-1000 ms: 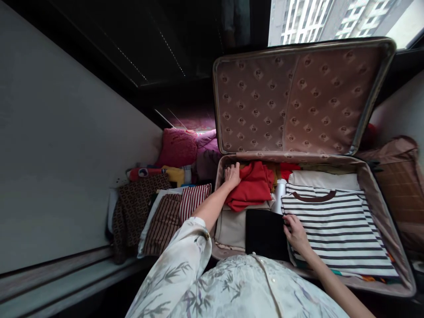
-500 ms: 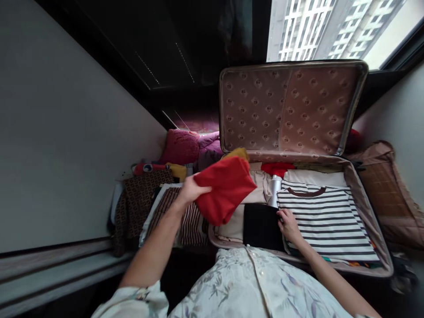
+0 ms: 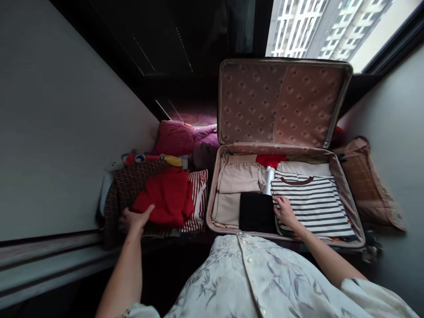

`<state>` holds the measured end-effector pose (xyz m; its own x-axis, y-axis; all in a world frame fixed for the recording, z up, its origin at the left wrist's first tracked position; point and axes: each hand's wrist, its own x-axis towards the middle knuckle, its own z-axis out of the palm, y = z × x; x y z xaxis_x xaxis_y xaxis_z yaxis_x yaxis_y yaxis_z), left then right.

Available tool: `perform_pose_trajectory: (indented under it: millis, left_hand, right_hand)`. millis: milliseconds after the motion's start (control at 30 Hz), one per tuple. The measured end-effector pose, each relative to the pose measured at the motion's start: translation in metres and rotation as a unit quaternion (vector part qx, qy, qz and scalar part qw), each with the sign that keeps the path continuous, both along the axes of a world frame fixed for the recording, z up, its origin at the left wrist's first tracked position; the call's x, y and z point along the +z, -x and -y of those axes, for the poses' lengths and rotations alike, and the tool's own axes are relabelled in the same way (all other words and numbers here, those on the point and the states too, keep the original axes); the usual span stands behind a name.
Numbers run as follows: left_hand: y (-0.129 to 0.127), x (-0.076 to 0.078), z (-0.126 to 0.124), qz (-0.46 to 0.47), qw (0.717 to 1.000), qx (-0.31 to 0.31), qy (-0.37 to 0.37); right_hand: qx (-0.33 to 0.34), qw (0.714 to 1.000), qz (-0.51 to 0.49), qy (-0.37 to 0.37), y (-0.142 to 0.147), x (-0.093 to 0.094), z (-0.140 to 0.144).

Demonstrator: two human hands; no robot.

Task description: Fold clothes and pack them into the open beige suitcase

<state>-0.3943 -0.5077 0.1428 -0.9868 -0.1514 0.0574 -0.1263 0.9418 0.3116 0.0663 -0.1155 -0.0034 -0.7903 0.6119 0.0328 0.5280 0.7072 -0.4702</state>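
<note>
Head view: the left hand (image 3: 134, 219) lies flat, fingers spread, at the near edge of the red garment (image 3: 165, 195), which sits on a clothes pile (image 3: 198, 194) left of the open suitcase (image 3: 344, 181). The right hand (image 3: 284, 211) rests with loosely curled fingers on the striped shirt's (image 3: 314, 205) edge beside a black item (image 3: 256, 212); its fingertips are partly hidden. No writing is legible.

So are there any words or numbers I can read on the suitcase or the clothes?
None can be read.
The suitcase lining carries only a repeated pattern, too small to show letters.
The striped shirt and red top show no print.
</note>
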Motion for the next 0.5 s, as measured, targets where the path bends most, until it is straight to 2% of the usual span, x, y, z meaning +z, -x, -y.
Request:
perform_pose_trajectory:
  millis: [67,100,200,267,333,400,500]
  left_hand:
    - [-0.003,0.002,-0.004,0.007,0.999,0.029,-0.013]
    - [-0.008,0.004,-0.008,-0.015,1.000,0.013,-0.023]
    - [-0.035,0.007,-0.031,-0.105,0.986,-0.107,-0.068]
    - [-0.064,0.003,-0.054,-0.104,0.967,-0.193,-0.129]
    - [-0.099,-0.005,-0.083,-0.050,0.940,-0.272,-0.199]
    - [-0.138,-0.017,-0.115,0.061,0.902,-0.337,-0.261]
    - [-0.195,-0.039,-0.165,0.281,0.810,-0.406,-0.316]
  right_hand:
    - [-0.018,0.999,0.037,-0.031,-0.017,0.006,0.002]
    - [-0.024,0.997,0.054,-0.041,-0.027,0.007,0.003]
    - [-0.017,0.997,0.064,-0.029,-0.063,0.010,-0.002]
    - [0.017,0.997,0.070,0.005,-0.088,0.012,-0.012]
    - [0.056,0.992,0.111,0.028,-0.112,0.017,-0.024]
    - [0.077,0.982,0.171,0.018,-0.132,0.022,-0.034]
    - [0.076,0.970,0.226,-0.036,-0.149,0.030,-0.043]
